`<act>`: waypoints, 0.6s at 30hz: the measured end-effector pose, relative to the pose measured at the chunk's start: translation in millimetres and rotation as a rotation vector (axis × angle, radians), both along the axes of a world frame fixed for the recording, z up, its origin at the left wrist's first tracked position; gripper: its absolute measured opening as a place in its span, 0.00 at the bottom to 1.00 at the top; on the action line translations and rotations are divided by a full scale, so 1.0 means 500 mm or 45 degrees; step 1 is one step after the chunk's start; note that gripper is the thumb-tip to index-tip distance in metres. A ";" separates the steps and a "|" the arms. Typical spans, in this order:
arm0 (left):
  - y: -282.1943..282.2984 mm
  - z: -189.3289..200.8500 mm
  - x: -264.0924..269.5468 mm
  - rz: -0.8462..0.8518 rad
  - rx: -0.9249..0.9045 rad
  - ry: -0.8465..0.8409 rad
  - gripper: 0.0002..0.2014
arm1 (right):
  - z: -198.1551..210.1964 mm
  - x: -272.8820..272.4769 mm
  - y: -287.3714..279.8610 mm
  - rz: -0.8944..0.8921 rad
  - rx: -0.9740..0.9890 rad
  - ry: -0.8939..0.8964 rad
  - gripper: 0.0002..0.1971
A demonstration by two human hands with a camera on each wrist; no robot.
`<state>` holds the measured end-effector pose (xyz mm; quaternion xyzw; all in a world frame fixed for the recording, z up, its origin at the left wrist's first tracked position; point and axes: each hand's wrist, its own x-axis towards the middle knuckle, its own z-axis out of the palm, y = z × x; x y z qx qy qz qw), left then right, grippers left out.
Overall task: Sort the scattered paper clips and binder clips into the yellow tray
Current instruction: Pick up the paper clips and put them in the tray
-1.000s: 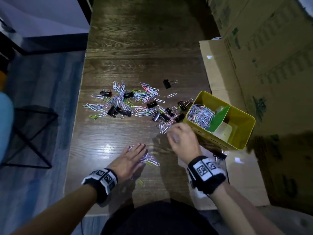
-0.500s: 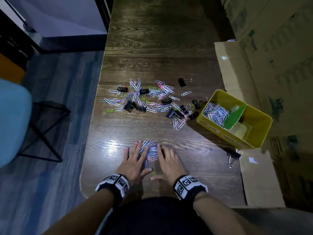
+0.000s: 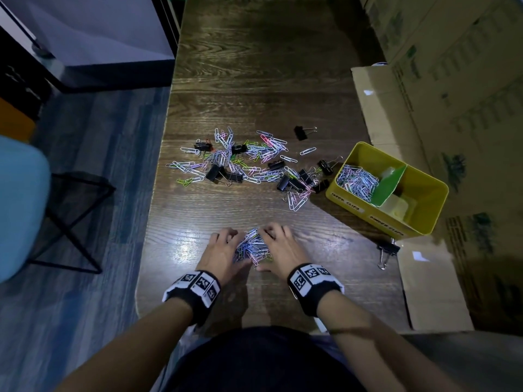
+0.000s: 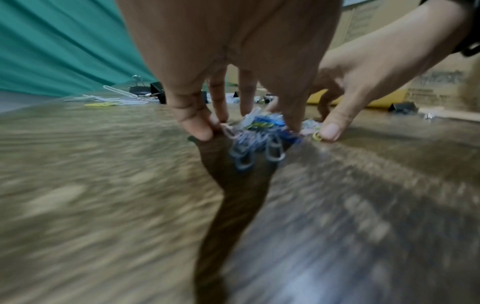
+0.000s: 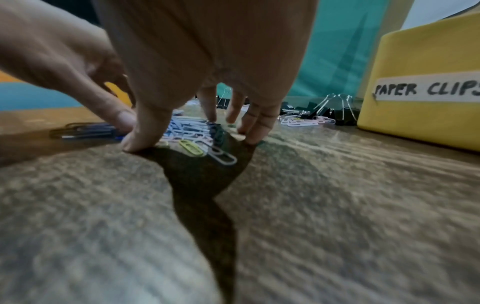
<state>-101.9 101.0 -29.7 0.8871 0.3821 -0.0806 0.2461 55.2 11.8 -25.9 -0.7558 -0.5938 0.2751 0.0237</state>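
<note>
A small pile of coloured paper clips (image 3: 252,246) lies near the table's front edge. My left hand (image 3: 227,247) and right hand (image 3: 276,244) flank it, fingers curled in around it with tips on the wood. In the left wrist view the pile (image 4: 259,131) sits between thumb and fingers. The yellow tray (image 3: 418,222) stands at the right, with paper clips (image 3: 356,179) in its left compartment beside a green divider (image 3: 389,182). More paper clips and black binder clips (image 3: 243,162) lie scattered mid-table.
A binder clip (image 3: 387,250) lies by the flattened cardboard (image 3: 433,287) at the table's right front. Another binder clip (image 3: 301,132) lies apart farther back. Cardboard boxes (image 3: 452,80) stand along the right. A blue chair (image 3: 19,205) stands on the left.
The right hand came back from the tray side to join the left at the small pile. Both hands went from flat to fingers curled in, bunching the clips tighter.
</note>
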 end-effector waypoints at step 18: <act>0.043 0.027 0.015 0.320 -0.257 -0.150 0.06 | -0.002 0.038 0.014 -0.238 -0.056 0.281 0.08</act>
